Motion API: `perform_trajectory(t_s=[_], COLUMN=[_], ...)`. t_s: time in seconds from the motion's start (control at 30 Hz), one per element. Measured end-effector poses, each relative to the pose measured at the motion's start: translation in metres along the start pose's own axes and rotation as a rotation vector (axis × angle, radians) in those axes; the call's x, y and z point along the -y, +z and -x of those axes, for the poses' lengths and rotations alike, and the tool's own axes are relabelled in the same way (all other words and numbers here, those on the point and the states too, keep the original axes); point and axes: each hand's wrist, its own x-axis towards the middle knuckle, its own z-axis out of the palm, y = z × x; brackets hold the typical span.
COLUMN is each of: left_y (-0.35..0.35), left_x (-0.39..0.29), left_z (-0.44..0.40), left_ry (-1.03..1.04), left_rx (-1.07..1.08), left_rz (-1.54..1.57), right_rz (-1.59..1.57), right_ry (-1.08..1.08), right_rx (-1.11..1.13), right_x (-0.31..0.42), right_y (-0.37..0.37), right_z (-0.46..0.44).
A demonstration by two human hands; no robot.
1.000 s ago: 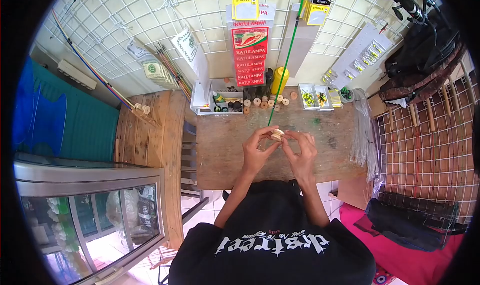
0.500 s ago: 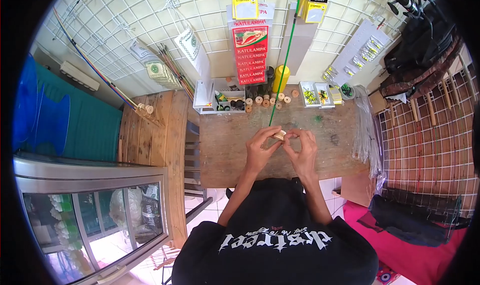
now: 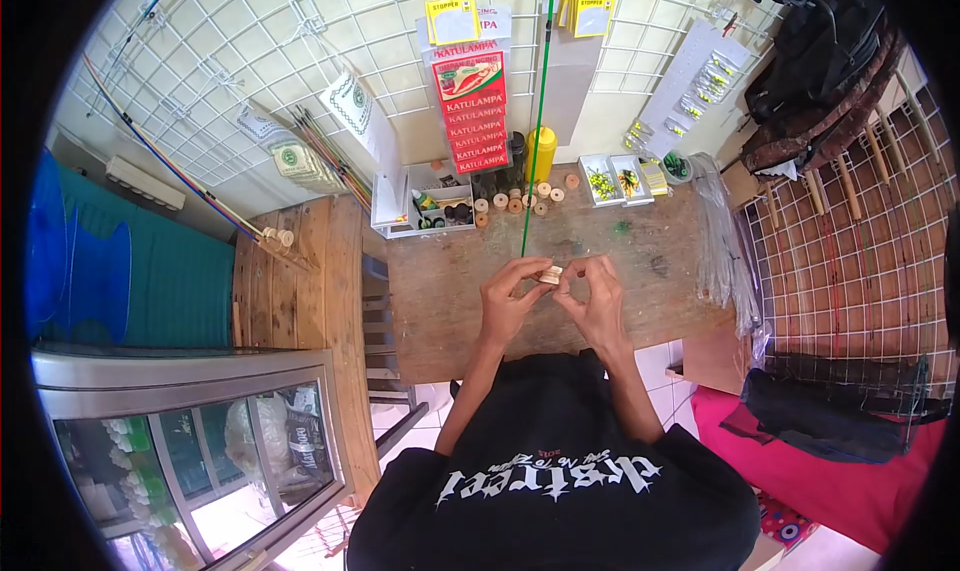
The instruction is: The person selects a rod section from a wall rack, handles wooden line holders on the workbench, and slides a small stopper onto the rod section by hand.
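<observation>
Above the wooden table [image 3: 450,321], a small pale wooden spool [image 3: 551,275] is pinched between the thumb and fingers of my left hand [image 3: 508,301]. Close on its right side is my right hand [image 3: 595,301], with thumb and forefinger curled together at the spool's edge. Whatever is between those fingertips is too small to make out. A thin green rod [image 3: 536,141] stands up from just behind the spool, and its lower end is by my left fingers.
Several round wooden pieces [image 3: 515,206] lie at the table's back, near a yellow bottle [image 3: 541,155]. White trays [image 3: 601,183] with small lures stand right of them, a white organizer box [image 3: 425,226] left. Clear tubing [image 3: 715,241] hangs at the right edge.
The view has shifted, so the wall items and table appear further left. The spool has turned a little between my fingers. Both hands stay close together.
</observation>
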Motion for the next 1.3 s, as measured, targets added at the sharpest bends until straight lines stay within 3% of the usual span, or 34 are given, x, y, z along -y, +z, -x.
perform_trajectory(t_s=[0.33,0.47,0.57,0.63,0.67,0.73,0.93,0.97,1.03,1.3], left_y=[-0.003,-0.007,-0.013,-0.016,-0.017,-0.019,-0.032,-0.032,-0.031,-0.017], left_x=[0.005,0.007,0.004,0.004,0.006,0.012,0.018,0.02,0.021,0.014], left_z=[0.005,0.004,0.004,0.005,0.007,0.009,0.01,0.012,0.014,0.011], left_ry=[-0.069,-0.179,-0.293,-0.372,-0.38,-0.388,-0.395,-0.413,-0.429,-0.462], left_rx=[-0.002,0.09,0.212,0.28,0.328,0.381,0.481,0.47,0.459,0.338], left_rz=[0.125,0.284,0.409,0.508,0.595,0.683,0.791,0.764,0.736,0.783], right_rz=[0.122,0.112,-0.017,-0.353,-0.35,-0.888,-1.129,-1.131,-0.787,-0.714], right_ry=[-0.032,-0.007,0.115,0.194,0.199,0.58,0.738,0.736,0.626,0.555], right_rx=[-0.039,-0.041,0.096,0.305,0.301,0.521,0.578,0.579,0.566,0.433], right_x=[-0.002,-0.004,-0.011,-0.032,-0.036,-0.035,-0.024,-0.024,-0.024,-0.017], right_y=[-0.002,-0.006,-0.01,-0.005,-0.004,-0.002,-0.003,-0.001,0.002,0.01], right_z=[0.0,-0.004,-0.007,-0.001,0.003,0.006,0.005,0.006,0.006,0.005])
